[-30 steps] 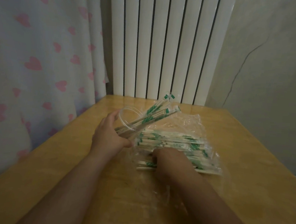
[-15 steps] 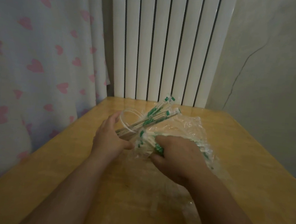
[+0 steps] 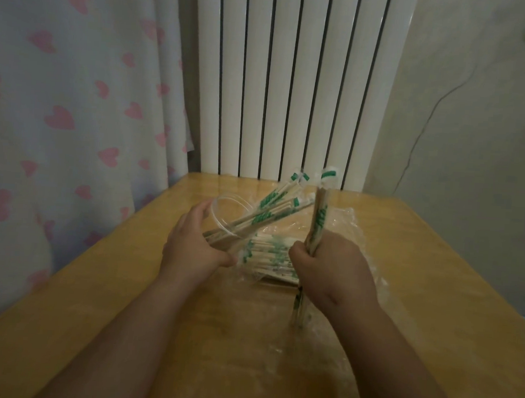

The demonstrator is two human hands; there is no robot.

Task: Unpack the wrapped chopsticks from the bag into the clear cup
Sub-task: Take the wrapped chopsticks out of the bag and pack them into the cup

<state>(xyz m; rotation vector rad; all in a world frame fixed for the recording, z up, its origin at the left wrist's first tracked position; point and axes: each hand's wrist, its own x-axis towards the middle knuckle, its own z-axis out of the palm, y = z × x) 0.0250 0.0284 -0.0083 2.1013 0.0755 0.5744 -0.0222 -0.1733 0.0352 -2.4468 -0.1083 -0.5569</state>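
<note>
A white ribbed radiator (image 3: 294,76) is standing against the far wall, and a pale curtain (image 3: 76,92) printed with pink hearts is hanging at the left. The wooden desk (image 3: 106,327) is extending from the radiator toward the near edge of the view. A clear plastic bag (image 3: 358,227) is lying flat on the desk right of centre, and a stack of wrapped chopsticks (image 3: 269,257) with green print is lying inside it. The clear cup (image 3: 223,204) is tilting just left of the bag, its mouth facing far and right. Several loaded chopsticks (image 3: 269,210) are projecting from that mouth over the bag. The left grip (image 3: 192,246) is grasping the cup, with fingers curling round its left wall and the thumb lying on the near side. The right grip (image 3: 334,266) is clenching round a wrapped set (image 3: 319,218) and holding it nearly upright above the bag, just right of the cup's mouth. The set's green-banded top is pointing up, and its lower end is projecting below the grip toward the desk.
</note>
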